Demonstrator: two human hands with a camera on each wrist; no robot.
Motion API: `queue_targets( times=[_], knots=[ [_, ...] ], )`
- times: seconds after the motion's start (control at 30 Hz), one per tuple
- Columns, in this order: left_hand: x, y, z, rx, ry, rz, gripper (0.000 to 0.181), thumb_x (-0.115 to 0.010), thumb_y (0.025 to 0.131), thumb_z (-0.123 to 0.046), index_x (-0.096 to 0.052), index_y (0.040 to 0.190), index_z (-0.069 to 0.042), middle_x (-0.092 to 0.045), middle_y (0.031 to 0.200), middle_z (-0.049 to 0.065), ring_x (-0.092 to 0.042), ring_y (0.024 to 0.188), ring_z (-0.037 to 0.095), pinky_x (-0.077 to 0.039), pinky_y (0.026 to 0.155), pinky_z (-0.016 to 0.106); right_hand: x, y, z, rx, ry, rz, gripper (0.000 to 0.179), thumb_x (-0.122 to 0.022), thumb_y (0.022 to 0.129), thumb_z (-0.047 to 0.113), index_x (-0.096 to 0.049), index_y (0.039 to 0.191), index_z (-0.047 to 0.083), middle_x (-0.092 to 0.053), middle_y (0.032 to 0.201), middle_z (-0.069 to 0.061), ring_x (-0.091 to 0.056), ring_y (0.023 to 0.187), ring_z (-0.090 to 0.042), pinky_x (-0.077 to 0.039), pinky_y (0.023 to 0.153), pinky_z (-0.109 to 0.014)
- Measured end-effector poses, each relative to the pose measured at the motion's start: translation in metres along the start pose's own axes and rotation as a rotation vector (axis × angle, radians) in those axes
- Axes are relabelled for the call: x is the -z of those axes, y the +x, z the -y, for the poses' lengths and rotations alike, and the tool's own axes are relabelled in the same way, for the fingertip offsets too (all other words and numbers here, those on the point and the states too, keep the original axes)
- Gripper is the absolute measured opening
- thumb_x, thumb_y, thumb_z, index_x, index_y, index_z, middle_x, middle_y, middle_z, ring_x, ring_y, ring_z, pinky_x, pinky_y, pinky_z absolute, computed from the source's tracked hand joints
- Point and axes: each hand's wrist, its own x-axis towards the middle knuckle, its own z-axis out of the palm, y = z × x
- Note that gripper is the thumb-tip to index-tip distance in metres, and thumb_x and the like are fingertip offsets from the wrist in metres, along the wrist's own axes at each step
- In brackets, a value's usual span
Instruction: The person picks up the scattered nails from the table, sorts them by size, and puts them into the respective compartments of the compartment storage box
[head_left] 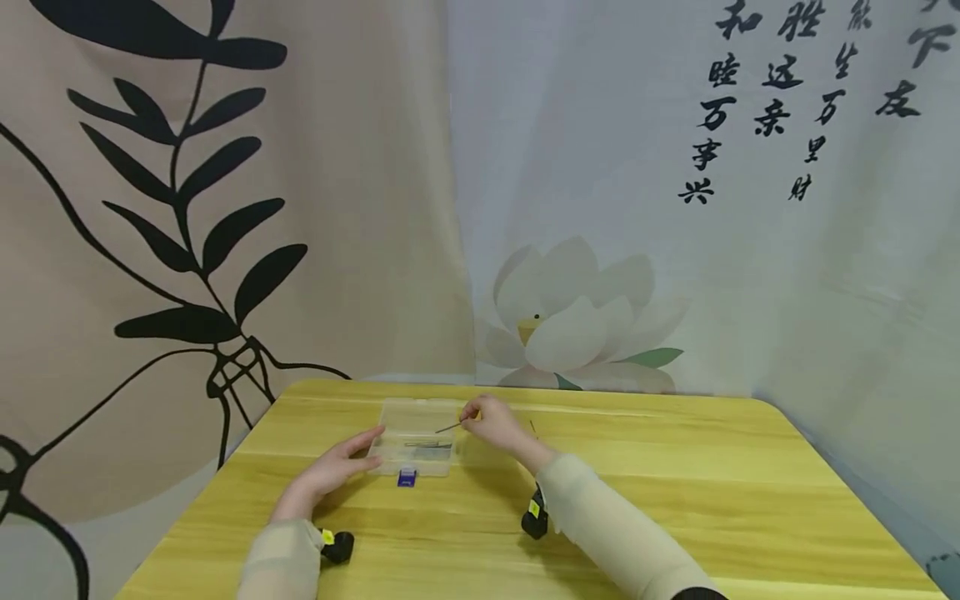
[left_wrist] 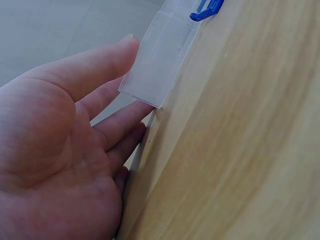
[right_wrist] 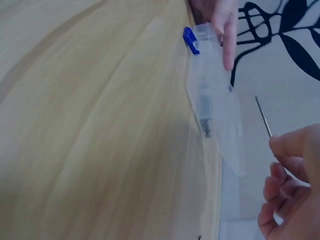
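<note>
A clear plastic box (head_left: pixel 412 465) with a blue latch (head_left: pixel 407 477) lies on the table, its lid (head_left: pixel 417 414) raised away from me. Several thin dark metal rods (head_left: pixel 429 445) lie inside it. My left hand (head_left: pixel 333 468) rests against the box's left end, thumb toward the front and fingers extended along the side; the left wrist view shows the thumb tip (left_wrist: pixel 131 47) right at the box edge. Between thumb and fingertips, my right hand (head_left: pixel 495 423) pinches one thin metal rod (right_wrist: pixel 263 116), held above the box's right side with its free end pointing left.
The wooden table (head_left: pixel 720 483) reaches back to a printed curtain (head_left: pixel 375 208). Another thin dark rod (head_left: pixel 533 429) shows on the table just beyond my right wrist. Black wrist cameras (head_left: pixel 535 518) are strapped to both of my wrists.
</note>
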Motion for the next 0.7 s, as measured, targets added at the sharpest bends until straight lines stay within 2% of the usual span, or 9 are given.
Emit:
queue_targets(
  times=[0.13, 0.23, 0.4, 0.53, 0.7],
  knots=[
    [0.000, -0.001, 0.000, 0.006, 0.006, -0.004, 0.065, -0.060, 0.098, -0.024, -0.029, 0.153, -0.008, -0.025, 0.156, 0.021, -0.016, 0.142, 0.044, -0.017, 0.110, 0.064, -0.010, 0.009, 0.007, 0.018, -0.071, 0.003, 0.007, -0.066, 0.089, 0.009, -0.072, 0.087, 0.009, -0.062, 0.092, -0.001, -0.057, 0.087, -0.016, -0.049, 0.078, -0.033],
    [0.000, 0.000, 0.001, 0.007, 0.002, -0.006, 0.065, -0.060, 0.098, -0.024, -0.029, 0.153, -0.008, -0.025, 0.156, 0.020, -0.015, 0.142, 0.044, -0.016, 0.110, 0.063, -0.018, 0.014, 0.011, 0.007, -0.118, 0.009, 0.006, -0.067, 0.088, 0.009, -0.073, 0.087, 0.010, -0.062, 0.094, -0.001, -0.057, 0.087, -0.016, -0.050, 0.078, -0.031],
    [0.001, 0.000, 0.002, 0.006, 0.003, -0.008, 0.065, -0.060, 0.098, -0.025, -0.029, 0.153, -0.008, -0.024, 0.156, 0.021, -0.016, 0.142, 0.044, -0.017, 0.110, 0.063, -0.027, 0.019, 0.023, -0.052, -0.181, 0.035, 0.006, -0.067, 0.086, 0.011, -0.073, 0.086, 0.013, -0.059, 0.095, 0.000, -0.055, 0.081, -0.012, -0.048, 0.069, -0.029],
    [0.000, 0.000, 0.002, -0.005, -0.005, -0.015, 0.065, -0.061, 0.097, -0.023, -0.030, 0.152, -0.007, -0.025, 0.155, 0.021, -0.016, 0.142, 0.045, -0.017, 0.110, 0.063, -0.035, 0.022, 0.031, -0.067, -0.244, 0.041, 0.008, -0.066, 0.086, 0.013, -0.073, 0.083, 0.016, -0.058, 0.094, 0.002, -0.053, 0.075, -0.011, -0.046, 0.060, -0.027],
    [-0.002, 0.001, 0.003, -0.018, -0.003, -0.034, 0.065, -0.062, 0.096, -0.023, -0.032, 0.151, -0.006, -0.028, 0.154, 0.022, -0.019, 0.141, 0.045, -0.018, 0.109, 0.063, -0.044, 0.026, 0.037, -0.083, -0.305, 0.055, 0.010, -0.065, 0.088, 0.015, -0.074, 0.085, 0.019, -0.060, 0.096, 0.004, -0.054, 0.077, -0.009, -0.046, 0.059, -0.026]
  ],
)
